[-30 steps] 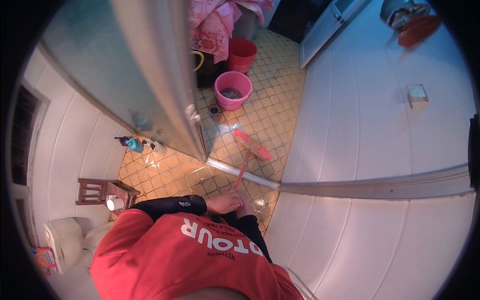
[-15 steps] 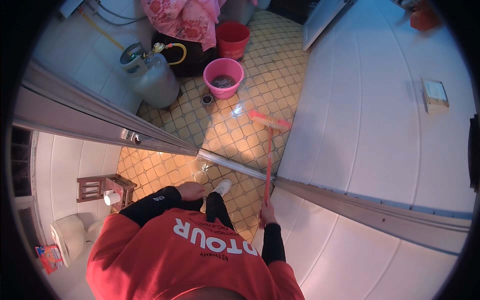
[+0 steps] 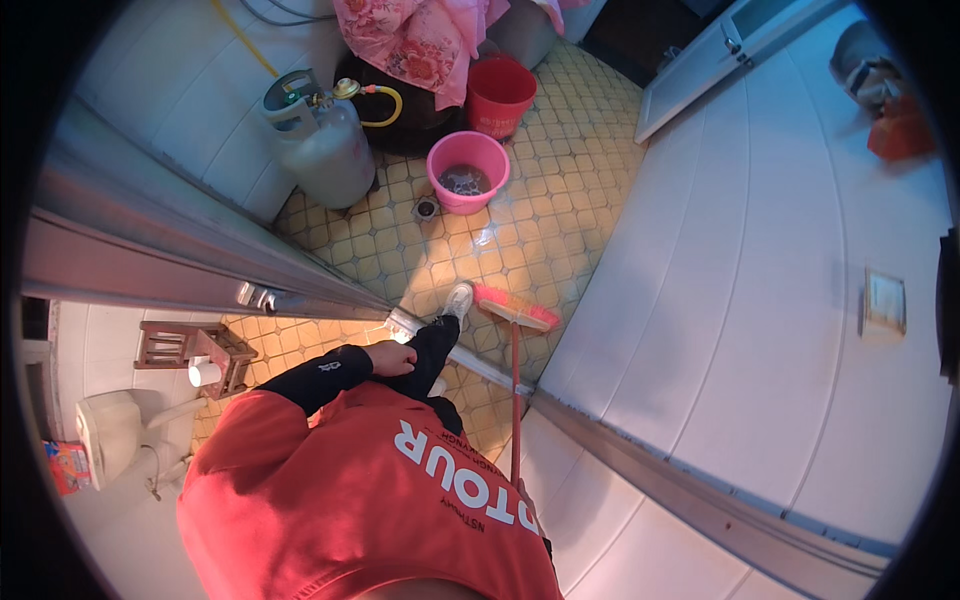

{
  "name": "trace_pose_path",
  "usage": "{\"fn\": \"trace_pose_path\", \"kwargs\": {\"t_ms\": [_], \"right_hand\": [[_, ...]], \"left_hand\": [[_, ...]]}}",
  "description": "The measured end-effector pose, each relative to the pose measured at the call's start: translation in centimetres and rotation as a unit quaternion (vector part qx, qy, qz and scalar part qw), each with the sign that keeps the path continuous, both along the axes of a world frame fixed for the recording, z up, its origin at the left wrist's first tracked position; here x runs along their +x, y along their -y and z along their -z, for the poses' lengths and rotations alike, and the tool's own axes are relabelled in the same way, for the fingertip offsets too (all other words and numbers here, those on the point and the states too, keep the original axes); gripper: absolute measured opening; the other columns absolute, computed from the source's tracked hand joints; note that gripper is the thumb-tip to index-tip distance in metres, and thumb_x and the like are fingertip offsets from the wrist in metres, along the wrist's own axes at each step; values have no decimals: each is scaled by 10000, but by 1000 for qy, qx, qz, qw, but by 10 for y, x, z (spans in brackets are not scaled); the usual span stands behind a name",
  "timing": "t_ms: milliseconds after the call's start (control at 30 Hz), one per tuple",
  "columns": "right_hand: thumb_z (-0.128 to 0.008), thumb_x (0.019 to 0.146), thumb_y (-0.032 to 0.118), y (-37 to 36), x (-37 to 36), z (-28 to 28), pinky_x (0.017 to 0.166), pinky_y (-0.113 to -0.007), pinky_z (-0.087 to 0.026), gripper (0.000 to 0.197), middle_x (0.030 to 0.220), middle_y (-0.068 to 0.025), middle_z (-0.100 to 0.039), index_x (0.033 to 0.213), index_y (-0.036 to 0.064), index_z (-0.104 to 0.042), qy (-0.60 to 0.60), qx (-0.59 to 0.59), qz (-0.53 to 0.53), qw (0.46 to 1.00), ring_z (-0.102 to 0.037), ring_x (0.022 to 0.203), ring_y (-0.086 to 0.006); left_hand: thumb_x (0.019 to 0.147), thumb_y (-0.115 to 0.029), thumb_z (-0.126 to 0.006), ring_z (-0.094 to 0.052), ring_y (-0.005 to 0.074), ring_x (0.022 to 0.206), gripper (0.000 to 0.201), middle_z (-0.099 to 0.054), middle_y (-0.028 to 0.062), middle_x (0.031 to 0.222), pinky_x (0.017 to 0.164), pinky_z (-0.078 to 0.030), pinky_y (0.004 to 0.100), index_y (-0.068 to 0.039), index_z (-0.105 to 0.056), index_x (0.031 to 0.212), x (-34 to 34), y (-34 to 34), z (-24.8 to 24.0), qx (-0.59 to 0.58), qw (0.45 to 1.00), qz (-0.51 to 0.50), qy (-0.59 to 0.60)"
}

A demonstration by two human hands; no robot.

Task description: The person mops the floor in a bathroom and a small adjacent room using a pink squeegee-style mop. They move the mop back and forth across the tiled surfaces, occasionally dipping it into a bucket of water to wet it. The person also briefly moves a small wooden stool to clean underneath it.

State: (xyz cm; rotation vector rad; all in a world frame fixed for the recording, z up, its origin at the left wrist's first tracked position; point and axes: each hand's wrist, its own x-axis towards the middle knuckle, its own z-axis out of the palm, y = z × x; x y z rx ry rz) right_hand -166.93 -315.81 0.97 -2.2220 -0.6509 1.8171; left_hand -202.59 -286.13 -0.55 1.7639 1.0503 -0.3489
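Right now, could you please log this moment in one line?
left hand: near leg; right hand: holding broom; pink bucket: on tiles

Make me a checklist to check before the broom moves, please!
1. Right hand on broom handle: ok, though mostly hidden by the red shirt.
2. Left hand free: ok, nothing visible in it.
3. Bristles clear of the white shoe: not ok, right beside it, maybe touching.
4. Pink bucket upright: ok.
5. Tiled floor dry: cannot tell; the bright patch might be water or reflected light.
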Motion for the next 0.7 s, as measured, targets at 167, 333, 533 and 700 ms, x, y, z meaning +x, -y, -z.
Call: {"fn": "trace_pose_path", "kwargs": {"t_ms": [167, 333, 533, 700], "right_hand": [[-383, 868, 204, -146, 22, 27, 365, -272, -401, 455, 529, -29, -437, 1299, 167, -242, 6, 40, -65, 997, -458, 399, -125], [-350, 874, 310, -339, 55, 101, 313, -305, -381, 352, 482, -50, -416, 1196, 176, -305, -4, 64, -53, 997, -420, 329, -173], [-349, 885, 297, -524, 63, 122, 291, -286, -349, 353, 467, -24, -379, 1213, 186, -281, -63, 35, 84, 994, -391, 321, -152], [-382, 874, 349, -510, 74, 87, 302, -267, -345, 497, 484, -21, -367, 1319, 198, -221, 21, 57, -28, 998, -394, 339, -136]], "left_hand": [[762, -279, -515, -561, 277, 851, 290, -592, 129, 889, 722, -436, 363, -69, -551, 959, 23, -64, 47, 40, 999, -22, 17], [741, -274, -515, -567, 288, 843, 292, -599, 135, 885, 732, -434, 378, -82, -568, 954, 64, -146, 80, 53, 997, -44, 34], [729, -259, -491, -564, 306, 843, 266, -600, 146, 867, 721, -434, 396, -82, -598, 896, 73, -234, 79, 31, 994, -109, 14], [714, -230, -494, -565, 314, 818, 263, -600, 157, 863, 708, -434, 411, -64, -600, 889, 21, -267, 124, 50, 987, -123, -91]]}}
